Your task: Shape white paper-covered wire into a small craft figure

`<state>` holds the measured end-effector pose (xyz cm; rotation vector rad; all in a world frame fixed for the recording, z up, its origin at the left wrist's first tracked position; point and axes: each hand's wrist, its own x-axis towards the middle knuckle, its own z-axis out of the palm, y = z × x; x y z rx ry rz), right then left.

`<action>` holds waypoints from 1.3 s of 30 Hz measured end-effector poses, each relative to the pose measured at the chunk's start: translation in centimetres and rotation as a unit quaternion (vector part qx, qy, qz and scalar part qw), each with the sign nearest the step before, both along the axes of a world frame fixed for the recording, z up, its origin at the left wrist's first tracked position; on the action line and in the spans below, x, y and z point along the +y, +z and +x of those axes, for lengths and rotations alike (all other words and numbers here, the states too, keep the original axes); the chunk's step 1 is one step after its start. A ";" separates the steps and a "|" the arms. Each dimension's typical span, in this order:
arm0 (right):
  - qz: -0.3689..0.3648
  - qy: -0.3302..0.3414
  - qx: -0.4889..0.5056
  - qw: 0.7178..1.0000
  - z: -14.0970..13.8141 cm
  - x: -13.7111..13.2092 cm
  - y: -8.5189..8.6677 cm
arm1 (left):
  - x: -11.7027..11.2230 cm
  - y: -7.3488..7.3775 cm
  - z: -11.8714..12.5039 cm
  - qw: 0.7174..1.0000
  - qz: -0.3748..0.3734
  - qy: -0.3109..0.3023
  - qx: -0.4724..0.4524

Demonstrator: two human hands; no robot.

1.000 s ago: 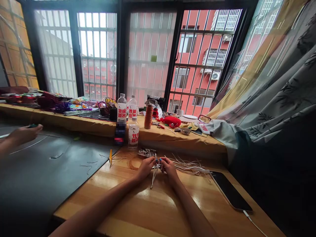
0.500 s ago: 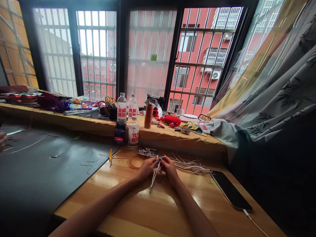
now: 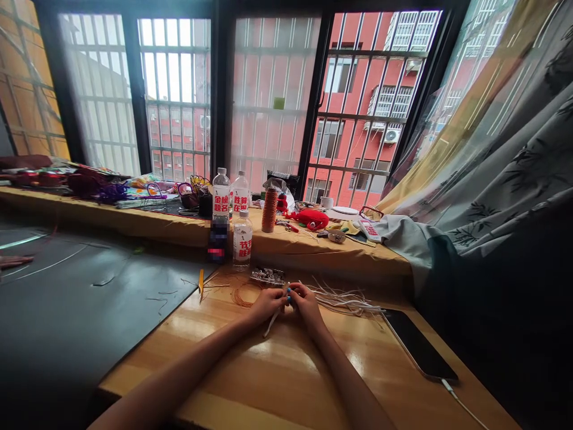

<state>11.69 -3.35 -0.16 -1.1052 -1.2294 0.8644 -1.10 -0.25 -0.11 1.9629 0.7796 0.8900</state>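
Observation:
My left hand (image 3: 265, 306) and my right hand (image 3: 305, 304) meet over the wooden table (image 3: 286, 370), fingers pinched together on thin pale strips (image 3: 271, 324) whose ends hang down toward the table. Just behind my hands lies a loose bundle of the same pale strips (image 3: 344, 300), a coil of copper wire (image 3: 243, 294) and a small tray of metal bits (image 3: 267, 275).
A phone (image 3: 418, 344) with a white cable lies at the right. Water bottles (image 3: 242, 240) and an orange thread spool (image 3: 269, 210) stand on the cluttered yellow sill. A dark mat (image 3: 71, 298) covers the left, where another person's fingers (image 3: 15, 261) rest. A curtain (image 3: 505, 179) hangs right.
The hanging strip ends have been drawn up shorter between my hands. The other person's hand at the left edge has pulled back almost out of view.

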 end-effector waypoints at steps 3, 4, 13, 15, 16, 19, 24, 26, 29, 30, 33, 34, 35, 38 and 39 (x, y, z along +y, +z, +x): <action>0.015 -0.028 -0.035 0.999 0.1 0.0 -0.2 | 0.1 -0.1 0.0 1.000 0.010 0.006 0.003; 0.019 -0.033 -0.042 0.998 0.1 0.1 -0.3 | 0.2 -0.1 0.0 1.000 0.017 0.008 0.003; -0.045 0.031 0.083 0.995 0.3 0.4 -0.6 | 0.4 -0.5 0.0 0.999 0.031 -0.005 0.003; -0.065 0.049 0.104 0.991 0.4 0.4 -0.5 | 0.4 -0.6 0.0 0.999 0.033 -0.016 0.005; -0.075 0.056 0.117 0.989 0.5 0.5 -0.5 | 0.4 -0.6 0.1 0.999 0.034 -0.020 0.006; -0.092 0.052 0.162 0.981 0.8 0.7 -0.5 | 0.4 -0.8 0.2 0.998 0.056 -0.007 0.010; -0.062 -0.015 0.251 0.966 0.9 0.8 -0.7 | 0.4 -0.3 0.1 0.985 0.131 0.092 -0.059; -0.042 -0.047 0.284 0.957 0.8 0.7 -0.7 | 0.2 0.5 -0.2 0.979 0.118 0.113 -0.124; -0.019 -0.093 0.329 0.939 0.9 0.5 -0.6 | -0.4 2.7 -0.7 0.967 0.054 0.099 -0.229; -0.012 -0.107 0.343 0.933 1.0 0.5 -0.5 | -0.7 3.5 -0.9 0.960 0.032 0.087 -0.265; 0.008 -0.144 0.381 0.913 1.7 0.5 -0.1 | -1.3 5.4 -1.7 0.943 -0.033 0.060 -0.325; 0.014 -0.155 0.391 0.907 2.0 0.6 0.1 | -1.3 5.6 -1.9 0.937 -0.045 0.058 -0.342; 0.019 -0.167 0.400 0.901 2.4 0.6 0.3 | -1.3 5.8 -2.1 0.931 -0.056 0.058 -0.355; 0.036 -0.196 0.423 0.884 3.5 0.4 1.3 | -0.9 5.4 -2.5 0.921 -0.085 0.060 -0.375; 0.041 -0.202 0.429 0.879 3.8 0.3 1.7 | -0.7 5.1 -2.5 0.921 -0.093 0.058 -0.375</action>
